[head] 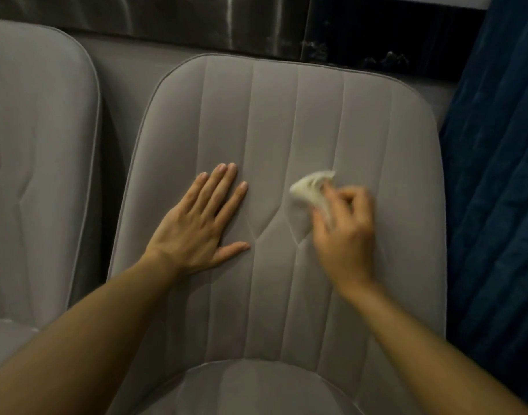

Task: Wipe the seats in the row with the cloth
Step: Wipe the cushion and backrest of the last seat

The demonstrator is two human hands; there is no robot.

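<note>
While its fingers curl round a crumpled pale cloth (312, 188), the person's right hand (345, 232) works on the right half of a grey, channel-stitched backrest (286, 115), with the wad against the fabric just beyond the knuckles. The left hand (196, 226) lies flat on the same backrest, left of centre. Its fingers are straight and close together, the thumb is spread, and it holds nothing. It looks placed to steady the padded panel, or the person's own lean, against the rubbing.

The cloth sits between the two hands, close to the right one, at about mid-height on the backrest. At the near edge the rounded seat cushion (256, 390) is cut off by the frame, and nothing shows whether it has been wiped. A neighbouring seat (38, 175) in the same grey stands to the left across a dark gap, only partly in view.

On the right hangs a dark blue curtain (496, 175); whether it touches the seat's edge or merely hangs beside it cannot be made out. A dark, glossy wall panel (196, 22) runs along the far side. The right hand and cloth are blurred and the light is dim, so the exact grip and the cloth's folds are hard to read.
</note>
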